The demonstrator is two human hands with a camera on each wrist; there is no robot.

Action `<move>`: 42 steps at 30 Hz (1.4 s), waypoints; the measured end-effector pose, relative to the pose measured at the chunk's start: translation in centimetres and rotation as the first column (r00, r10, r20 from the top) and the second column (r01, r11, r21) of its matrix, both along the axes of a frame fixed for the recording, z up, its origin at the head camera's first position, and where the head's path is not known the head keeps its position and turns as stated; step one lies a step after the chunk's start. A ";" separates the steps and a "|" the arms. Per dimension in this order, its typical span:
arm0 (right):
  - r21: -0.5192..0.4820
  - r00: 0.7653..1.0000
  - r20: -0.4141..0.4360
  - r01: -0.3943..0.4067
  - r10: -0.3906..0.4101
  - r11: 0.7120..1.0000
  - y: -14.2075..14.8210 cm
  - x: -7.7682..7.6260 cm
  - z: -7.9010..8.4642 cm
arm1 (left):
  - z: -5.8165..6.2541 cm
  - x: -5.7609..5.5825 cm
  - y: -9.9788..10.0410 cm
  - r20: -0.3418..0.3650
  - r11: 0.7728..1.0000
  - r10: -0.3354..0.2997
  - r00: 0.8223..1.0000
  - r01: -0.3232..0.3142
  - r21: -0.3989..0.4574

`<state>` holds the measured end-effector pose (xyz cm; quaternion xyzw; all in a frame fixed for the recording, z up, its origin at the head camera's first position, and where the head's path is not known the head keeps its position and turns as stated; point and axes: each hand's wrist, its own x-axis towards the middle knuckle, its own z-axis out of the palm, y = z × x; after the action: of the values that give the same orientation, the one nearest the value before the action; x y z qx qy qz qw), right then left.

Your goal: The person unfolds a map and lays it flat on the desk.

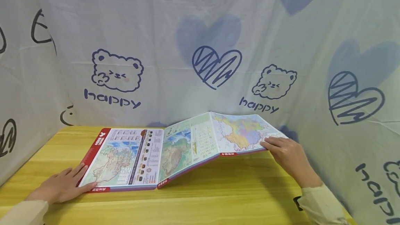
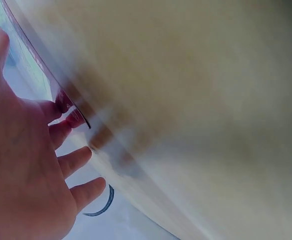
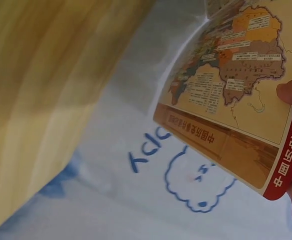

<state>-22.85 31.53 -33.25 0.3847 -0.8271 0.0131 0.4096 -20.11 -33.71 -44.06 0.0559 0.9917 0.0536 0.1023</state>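
A fold-out map with several stiff panels stretches across the wooden table. Its left panel lies flat, while the panels to the right rise in a shallow peak off the tabletop. My left hand rests at the red left border, thumb and forefinger extended over the edge. At the far right panel, my right hand pinches the outer edge, fingers on top. The right wrist view shows that panel's underside, printed with another coloured map and a red border, with my thumb pressed on it.
The yellow wood-grain table extends in front of the map. A pale cloth printed with hearts, bear faces and "happy" hangs behind and along both sides, close to the map's back edge. A dark band shows by the right sleeve.
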 end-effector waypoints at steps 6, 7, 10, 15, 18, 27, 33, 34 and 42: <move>-0.018 0.999 -0.013 -0.047 0.047 0.999 1.2 -0.5 -2.2 | 0.1 0.1 -0.4 0.003 1.000 -0.006 1.000 0.006 0.003; -0.014 0.999 -0.005 -0.046 0.046 0.999 1.4 -0.5 -2.6 | 0.1 0.1 -0.4 0.008 1.000 -0.001 1.000 0.000 0.005; -0.008 0.999 0.019 -0.036 0.037 0.999 1.9 -0.4 -3.6 | 0.1 0.1 -0.5 0.014 1.000 0.006 1.000 -0.006 0.001; 0.006 0.997 0.081 0.001 -0.001 1.000 2.8 -0.1 -5.2 | 0.1 -0.1 -0.6 -0.003 1.000 -0.002 1.000 0.002 0.001; 0.018 0.995 0.102 0.020 -0.022 1.000 3.1 0.0 -5.9 | 0.1 -0.1 -0.6 -0.010 1.000 -0.009 1.000 0.009 0.005; 0.080 0.987 0.151 0.037 -0.048 0.996 3.3 -0.2 -7.2 | -0.1 -0.2 -0.4 -0.080 0.991 -0.111 0.991 0.117 0.069; 0.201 0.923 0.336 0.123 -0.186 0.972 3.0 0.4 -7.3 | 0.4 -0.1 0.0 -0.094 0.984 -0.133 0.987 0.142 0.103; 0.226 0.900 0.379 0.135 -0.215 0.965 2.9 0.5 -7.2 | 0.6 0.0 0.1 -0.099 0.983 -0.137 0.986 0.148 0.105; 0.246 0.614 0.742 0.125 -0.270 0.961 2.0 1.3 -6.3 | 1.5 0.3 1.2 -0.224 0.959 -0.255 0.941 0.275 0.062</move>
<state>-21.59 33.49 -39.54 0.2822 -0.9573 0.0597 -0.0171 -19.77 -32.52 -42.51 0.1991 0.9768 0.0787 -0.0014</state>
